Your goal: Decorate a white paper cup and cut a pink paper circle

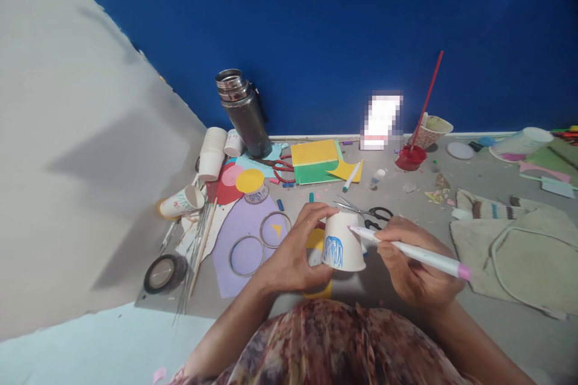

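My left hand (303, 252) grips a white paper cup (347, 246) upside down, thumb and fingers around its left side. Blue marker lines are drawn on the cup's front. In my right hand (418, 264) is a white marker pen with a pink end (424, 257), its tip at the upper right of the cup's wall. Just behind the cup lie scissors with black handles (380, 213), partly hidden by it. Yellow paper (315, 240) shows under my left hand and the cup.
Purple paper (230, 222) with rings lies at left, near black tape (165, 273) and stacked cups (212, 153). A tall flask (246, 117) stands by the blue wall. Yellow and green card (316, 162), a red dish (410, 158) and a cloth bag (533, 246) lie around.
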A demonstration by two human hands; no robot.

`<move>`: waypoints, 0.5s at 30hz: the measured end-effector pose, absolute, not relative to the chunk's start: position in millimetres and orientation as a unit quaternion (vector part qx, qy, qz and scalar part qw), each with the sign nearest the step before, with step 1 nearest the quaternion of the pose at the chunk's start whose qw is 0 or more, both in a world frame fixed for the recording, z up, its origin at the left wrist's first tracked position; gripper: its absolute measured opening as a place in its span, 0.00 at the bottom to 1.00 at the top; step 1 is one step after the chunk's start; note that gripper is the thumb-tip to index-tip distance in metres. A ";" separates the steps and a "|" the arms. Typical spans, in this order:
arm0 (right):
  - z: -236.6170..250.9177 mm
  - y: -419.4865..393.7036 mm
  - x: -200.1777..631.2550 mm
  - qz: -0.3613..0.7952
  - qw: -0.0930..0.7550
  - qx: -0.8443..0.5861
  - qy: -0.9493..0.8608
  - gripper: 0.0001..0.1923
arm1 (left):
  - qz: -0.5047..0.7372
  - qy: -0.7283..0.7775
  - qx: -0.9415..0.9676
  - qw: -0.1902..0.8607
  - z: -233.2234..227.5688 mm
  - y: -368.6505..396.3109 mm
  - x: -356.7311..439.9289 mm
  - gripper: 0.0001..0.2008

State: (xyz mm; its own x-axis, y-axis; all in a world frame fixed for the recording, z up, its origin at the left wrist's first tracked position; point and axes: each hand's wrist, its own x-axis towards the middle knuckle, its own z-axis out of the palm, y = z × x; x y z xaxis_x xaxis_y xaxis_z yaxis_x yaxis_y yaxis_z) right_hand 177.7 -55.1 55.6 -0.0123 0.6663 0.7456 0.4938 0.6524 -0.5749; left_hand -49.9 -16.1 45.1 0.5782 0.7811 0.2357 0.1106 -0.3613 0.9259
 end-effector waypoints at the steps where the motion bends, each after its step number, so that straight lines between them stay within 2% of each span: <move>1: 55.8 -55.3 177.5 0.081 0.569 -0.411 -0.708 0.09 | 0.349 0.299 0.747 0.480 45.1 -16.2 -49.8 0.41; 15: 56.9 -53.8 176.2 0.081 0.562 -0.417 -0.710 0.07 | 0.343 0.301 0.750 0.479 45.1 -16.3 -48.9 0.41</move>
State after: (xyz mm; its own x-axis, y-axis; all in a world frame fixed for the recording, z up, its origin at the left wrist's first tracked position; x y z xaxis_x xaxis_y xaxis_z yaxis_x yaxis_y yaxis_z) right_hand 176.2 -53.8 56.9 -0.0206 0.6825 0.7306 0.5013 0.6393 -0.5831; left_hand -48.9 -16.3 45.1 0.5833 0.7802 0.2258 0.1230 -0.3597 0.9249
